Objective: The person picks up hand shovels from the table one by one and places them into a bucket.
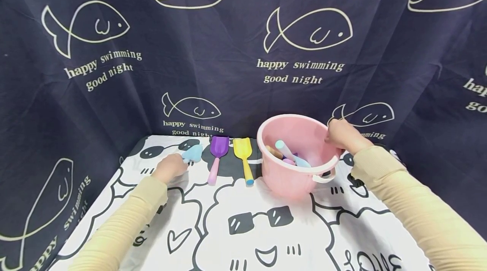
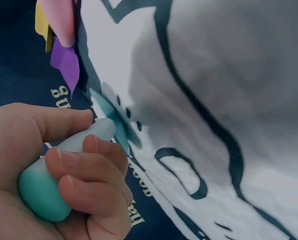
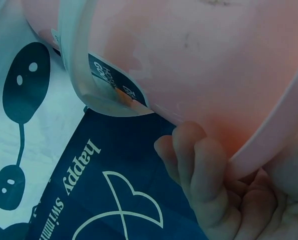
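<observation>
At the left of the head view my left hand (image 1: pixel 169 168) grips a light blue toy shovel (image 1: pixel 193 153) by its handle, the blade pointing away over the tablecloth. In the left wrist view the fingers curl round its pale grey and teal handle (image 2: pixel 44 197). My right hand (image 1: pixel 344 133) holds the far right rim of a pink bucket (image 1: pixel 285 180), which stands tilted towards me. Inside it lie a light blue piece with a long handle (image 1: pixel 285 149), a brown piece (image 1: pixel 274 151) and some pink and purple ones, partly hidden.
Between the left hand and the bucket lie a purple shovel (image 1: pixel 219 147) with a pink handle and a yellow shovel (image 1: pixel 242 148) with a blue-tipped handle. A dark curtain (image 1: pixel 236 51) hangs behind the table. The white printed tablecloth (image 1: pixel 228 203) stretches towards me.
</observation>
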### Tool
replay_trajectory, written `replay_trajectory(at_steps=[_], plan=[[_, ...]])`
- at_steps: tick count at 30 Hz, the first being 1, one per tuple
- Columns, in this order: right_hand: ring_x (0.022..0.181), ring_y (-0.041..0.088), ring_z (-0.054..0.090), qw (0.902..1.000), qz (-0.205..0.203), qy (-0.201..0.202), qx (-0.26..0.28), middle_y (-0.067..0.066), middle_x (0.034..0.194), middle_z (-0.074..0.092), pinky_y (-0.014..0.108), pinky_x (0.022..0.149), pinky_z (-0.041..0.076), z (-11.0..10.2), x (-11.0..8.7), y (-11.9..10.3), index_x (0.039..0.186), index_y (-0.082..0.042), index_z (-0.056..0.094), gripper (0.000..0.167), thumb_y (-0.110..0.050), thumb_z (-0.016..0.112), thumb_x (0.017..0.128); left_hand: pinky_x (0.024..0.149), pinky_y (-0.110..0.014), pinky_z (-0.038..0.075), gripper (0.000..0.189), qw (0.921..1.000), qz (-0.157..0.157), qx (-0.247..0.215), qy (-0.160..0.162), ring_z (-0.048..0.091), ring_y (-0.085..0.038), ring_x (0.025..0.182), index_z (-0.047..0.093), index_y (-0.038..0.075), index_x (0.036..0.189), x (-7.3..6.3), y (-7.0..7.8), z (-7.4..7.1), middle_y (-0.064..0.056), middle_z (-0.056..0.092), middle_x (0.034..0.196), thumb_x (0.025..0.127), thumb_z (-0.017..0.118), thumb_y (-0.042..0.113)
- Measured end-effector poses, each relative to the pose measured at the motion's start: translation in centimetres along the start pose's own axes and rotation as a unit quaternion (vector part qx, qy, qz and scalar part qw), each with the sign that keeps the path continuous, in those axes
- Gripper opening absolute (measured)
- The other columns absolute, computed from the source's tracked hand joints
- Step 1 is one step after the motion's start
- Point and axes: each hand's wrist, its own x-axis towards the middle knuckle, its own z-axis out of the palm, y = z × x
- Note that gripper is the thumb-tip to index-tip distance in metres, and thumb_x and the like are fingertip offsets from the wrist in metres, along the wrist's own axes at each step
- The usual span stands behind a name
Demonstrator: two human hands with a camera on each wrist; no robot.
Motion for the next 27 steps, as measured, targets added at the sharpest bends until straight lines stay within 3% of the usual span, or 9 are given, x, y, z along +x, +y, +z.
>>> replay_trajectory(at_steps=[3,9,18,27], plan=[[0.043,0.019,0.058,1.0,-0.003,-0.003,-0.004,0.021,0.066,0.06,0.031,0.045,0.048,0.0,0.0,0.0,0.081,0.013,0.057,0.019,-0.006,0.058,0.08,0.068,-0.045,0.05,0.038,0.9997,0.012,0.019,0.004,0.058,-0.029,0.076,0.06,-0.009,0.106,-0.3,0.2,-0.7,-0.022,0.063,0.094,0.086,0.053,0.022],[0.042,0.018,0.058,0.9999,-0.008,-0.003,-0.007,0.018,0.063,0.059,0.03,0.044,0.047,0.0,0.0,0.0,0.079,0.013,0.057,0.018,-0.006,0.058,0.08,0.057,-0.034,0.046,0.031,0.9994,0.019,0.03,-0.005,0.055,-0.023,0.066,0.061,-0.006,0.099,-0.5,0.4,-1.8,-0.012,0.06,0.078,0.086,0.058,0.023],[0.041,0.017,0.057,1.0,-0.009,-0.002,0.001,0.018,0.062,0.059,0.029,0.041,0.046,0.0,-0.1,0.0,0.079,0.013,0.056,0.018,-0.005,0.057,0.08,0.076,-0.05,0.05,0.033,0.9955,0.04,0.081,-0.03,0.059,-0.027,0.08,0.064,-0.003,0.103,-0.7,1.1,-4.1,-0.017,0.065,0.099,0.086,0.061,0.025],[0.044,0.02,0.058,0.9996,-0.019,0.008,-0.018,0.018,0.061,0.059,0.033,0.048,0.049,-0.2,0.0,-0.1,0.076,0.01,0.056,0.017,-0.006,0.058,0.078,0.081,-0.054,0.047,0.029,0.993,0.052,0.101,-0.032,0.059,-0.029,0.081,0.065,-0.001,0.094,-1.2,2.2,-6.5,-0.016,0.065,0.095,0.082,0.065,0.026]])
